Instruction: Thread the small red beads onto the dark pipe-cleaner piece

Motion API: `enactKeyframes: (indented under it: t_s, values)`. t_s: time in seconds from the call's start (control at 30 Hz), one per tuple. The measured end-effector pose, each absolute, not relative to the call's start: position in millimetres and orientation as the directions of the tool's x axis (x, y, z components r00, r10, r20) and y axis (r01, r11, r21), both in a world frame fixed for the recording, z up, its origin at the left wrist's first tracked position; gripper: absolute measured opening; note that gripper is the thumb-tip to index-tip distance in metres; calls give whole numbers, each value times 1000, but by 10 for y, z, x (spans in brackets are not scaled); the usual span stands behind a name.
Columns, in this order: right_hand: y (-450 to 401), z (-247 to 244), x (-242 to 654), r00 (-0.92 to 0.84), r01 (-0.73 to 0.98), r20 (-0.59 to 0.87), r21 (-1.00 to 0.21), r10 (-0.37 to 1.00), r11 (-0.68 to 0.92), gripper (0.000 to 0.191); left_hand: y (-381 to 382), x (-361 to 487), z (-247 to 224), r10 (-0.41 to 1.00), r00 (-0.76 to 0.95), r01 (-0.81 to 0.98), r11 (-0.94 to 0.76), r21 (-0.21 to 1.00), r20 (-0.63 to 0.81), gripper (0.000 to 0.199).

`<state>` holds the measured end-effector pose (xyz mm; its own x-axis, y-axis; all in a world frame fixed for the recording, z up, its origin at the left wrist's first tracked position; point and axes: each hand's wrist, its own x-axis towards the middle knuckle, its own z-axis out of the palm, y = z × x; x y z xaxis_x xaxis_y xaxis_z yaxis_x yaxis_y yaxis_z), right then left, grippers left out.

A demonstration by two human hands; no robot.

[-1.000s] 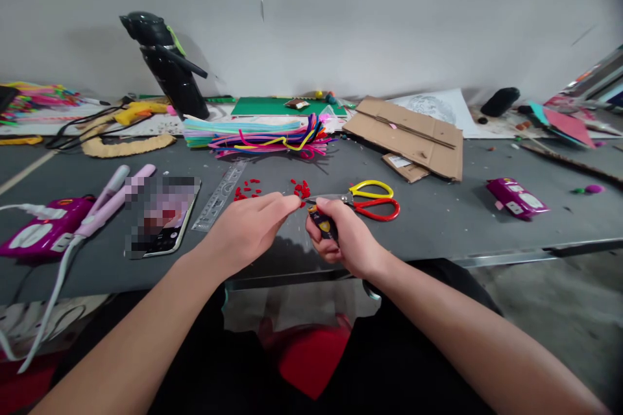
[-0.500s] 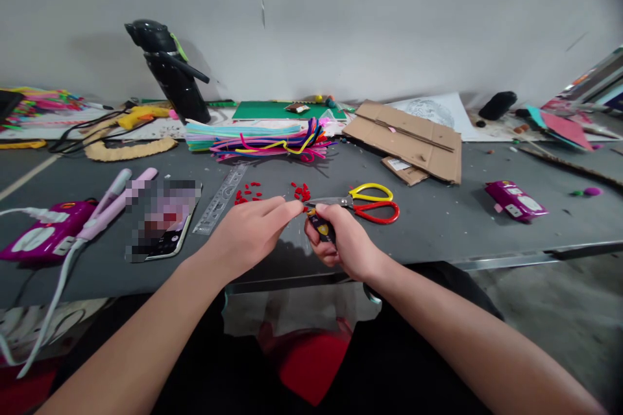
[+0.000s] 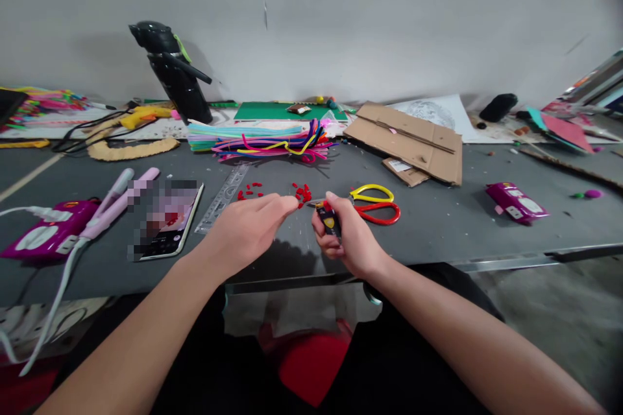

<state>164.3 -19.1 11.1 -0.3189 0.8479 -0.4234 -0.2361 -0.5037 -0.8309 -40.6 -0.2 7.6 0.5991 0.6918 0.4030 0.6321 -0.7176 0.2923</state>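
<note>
My right hand [image 3: 353,233] is wrapped round a dark lighter [image 3: 331,223] with a yellow emblem, its thumb on the top end. Just to the left, my left hand [image 3: 250,227] has thumb and forefinger pinched together; whatever lies between them is hidden. A gap separates the two hands. Small red fuzzy pieces [image 3: 304,192] lie in a cluster beyond the fingertips, with others behind my left hand. Scissors [image 3: 374,199] with one yellow and one red handle rest behind my right hand, which partly covers their blades.
A clear ruler [image 3: 224,198] and a phone [image 3: 171,220] lie left, near a pink hair straightener [image 3: 117,204] and purple power strip [image 3: 46,233]. Bundled pipe cleaners [image 3: 267,141], cardboard [image 3: 406,139] and a black flask [image 3: 178,78] are behind. Another purple power strip [image 3: 518,201] sits right.
My right hand has moved slightly right with the lighter, away from my left fingertips. The thumb now sits higher at the lighter's top. My left hand stays pinched.
</note>
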Motion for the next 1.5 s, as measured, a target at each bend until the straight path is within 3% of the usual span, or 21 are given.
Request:
enactKeyframes:
  t_s: [0.17, 0.27, 0.4, 0.5, 0.73, 0.93, 1.13, 1.33, 1.5]
  values:
    - [-154, 109, 1674, -292, -238, -431, -832, 854, -501, 55, 1, -478, 170, 790, 504, 634, -613, 472, 350, 21]
    - [-147, 78, 1686, -294, -221, -413, -848, 862, -482, 57, 62, -561, 193, 840, 492, 663, -532, 527, 229, 23]
    - [-149, 56, 1697, -297, -206, -383, -869, 875, -450, 57, 228, -742, 142, 846, 529, 751, -435, 496, -60, 25]
    - [-156, 62, 1698, -306, -193, -368, -879, 878, -436, 57, 339, -872, 68, 841, 512, 799, -389, 458, -178, 26]
    - [-182, 61, 1687, -328, -170, -345, -894, 880, -414, 56, 447, -954, -75, 878, 466, 802, -367, 472, -108, 23]
    - [-176, 28, 1711, -361, -166, -313, -905, 878, -391, 56, 490, -886, -145, 889, 421, 867, -338, 366, -178, 26]
    - [-170, 43, 1708, -382, -198, -332, -882, 862, -427, 57, 504, -907, -166, 911, 375, 875, -287, 390, -170, 23]
    - [-177, 43, 1715, -382, -182, -314, -897, 869, -404, 57, 458, -943, -76, 906, 337, 896, -226, 382, -256, 25]
    - [-177, 43, 1737, -394, -155, -281, -918, 875, -365, 56, 415, -923, 60, 931, 296, 899, -196, 392, -214, 29]
